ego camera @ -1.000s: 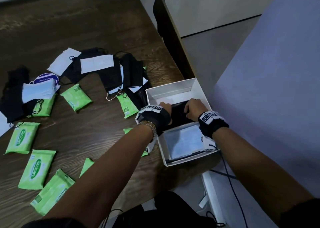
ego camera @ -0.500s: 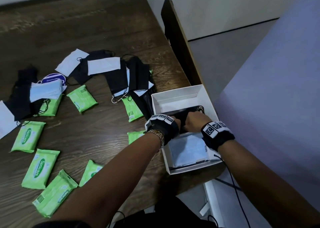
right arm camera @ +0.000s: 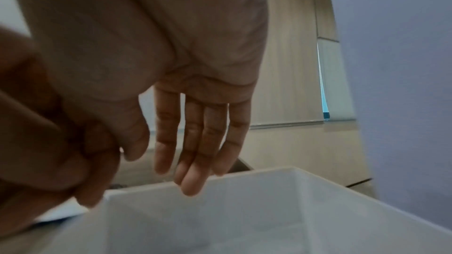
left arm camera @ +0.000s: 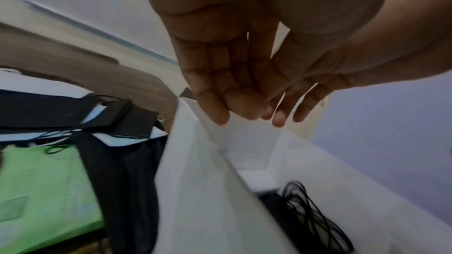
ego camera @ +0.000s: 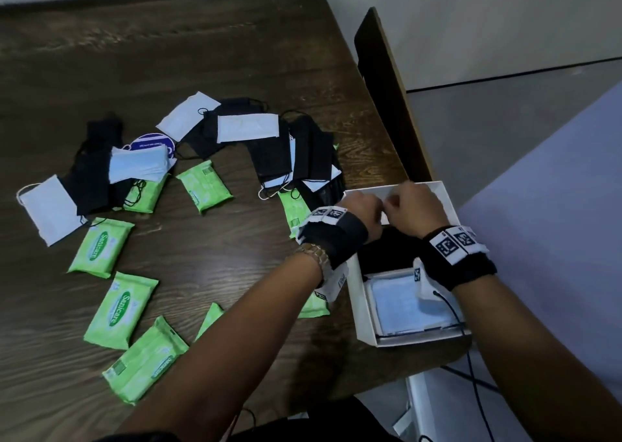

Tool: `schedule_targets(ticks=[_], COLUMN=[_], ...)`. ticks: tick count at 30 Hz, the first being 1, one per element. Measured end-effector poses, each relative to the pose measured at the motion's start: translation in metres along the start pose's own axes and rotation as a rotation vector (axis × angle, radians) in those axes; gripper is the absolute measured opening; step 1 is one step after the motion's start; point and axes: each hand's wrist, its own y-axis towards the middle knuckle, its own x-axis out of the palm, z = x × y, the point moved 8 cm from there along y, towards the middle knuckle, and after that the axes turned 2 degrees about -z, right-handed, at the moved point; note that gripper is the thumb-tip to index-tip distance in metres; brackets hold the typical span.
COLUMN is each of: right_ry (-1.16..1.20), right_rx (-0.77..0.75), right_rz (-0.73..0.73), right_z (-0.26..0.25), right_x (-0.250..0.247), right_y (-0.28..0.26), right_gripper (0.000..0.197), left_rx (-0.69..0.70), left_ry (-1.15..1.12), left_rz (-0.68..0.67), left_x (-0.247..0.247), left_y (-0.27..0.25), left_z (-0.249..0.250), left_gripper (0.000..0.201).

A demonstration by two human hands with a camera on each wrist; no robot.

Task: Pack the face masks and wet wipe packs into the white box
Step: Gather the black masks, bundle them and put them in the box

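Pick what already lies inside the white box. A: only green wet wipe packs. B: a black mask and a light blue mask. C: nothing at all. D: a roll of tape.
B: in the head view the white box holds a black mask and a light blue mask.

A dark wooden table carries everything. Green wet wipe packs are scattered across its near and left part, while black and white face masks are strewn in overlapping heaps farther back. The white box is set at the table's right edge, just beside the masks.
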Motion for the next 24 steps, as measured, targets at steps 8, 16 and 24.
schedule_targets(ticks=[8,16,24], right_ry=[0.164,-0.094,0.151], right_rx=[-0.125,0.201,0.010], right_rz=[-0.034,-0.343,-0.102], right_z=[-0.139,-0.137,-0.169], right_x=[0.068,0.168,0.142], right_y=[0.026,0.033,0.007], right_gripper=[0.020,0.051,0.045], left_rx=[-0.316,-0.486,-0.521], left_ry=[-0.231,-0.743,-1.461], left_rz=[0.108,0.015,0.100], left_x=[-0.010,0.056,0.076], left_y=[-0.046,-0.086,-0.090], left_z=[-0.157,-0.262,-0.265], left_gripper=[0.019,0.026,0.013])
